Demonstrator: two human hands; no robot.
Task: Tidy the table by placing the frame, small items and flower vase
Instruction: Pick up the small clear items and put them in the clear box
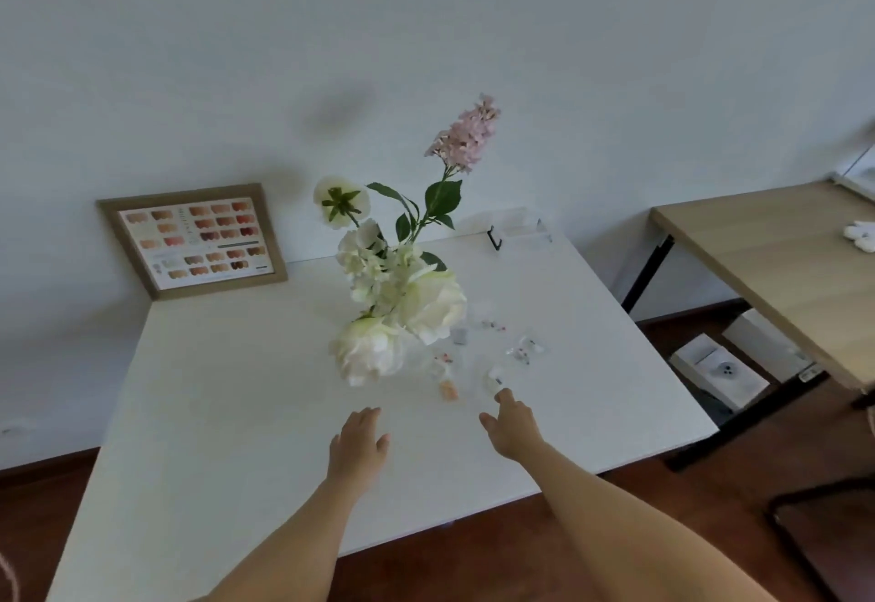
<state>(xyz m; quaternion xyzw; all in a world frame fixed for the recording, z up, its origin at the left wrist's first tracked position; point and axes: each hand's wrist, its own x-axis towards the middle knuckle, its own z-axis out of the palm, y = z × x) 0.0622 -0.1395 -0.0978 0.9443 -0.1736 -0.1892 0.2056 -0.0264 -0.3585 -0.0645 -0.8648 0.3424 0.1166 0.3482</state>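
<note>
A wood frame (191, 240) with colour swatches leans against the wall at the white table's (236, 388) back left. White and pink flowers (402, 298) rise from the table's middle; the vase itself is hidden under the blooms. Several small clear packets (523, 349) and a small orange item (448, 390) lie scattered to the right of the flowers. My left hand (358, 445) hovers over the table below the flowers, fingers apart, holding nothing. My right hand (513, 424) reaches forward, its fingertips at a small white item (495, 381).
A clear acrylic holder (518, 227) with a black clip stands at the table's back right edge. A wooden desk (767, 260) stands to the right, with white boxes (719, 369) on the floor under it. A dark chair (824, 530) sits at lower right.
</note>
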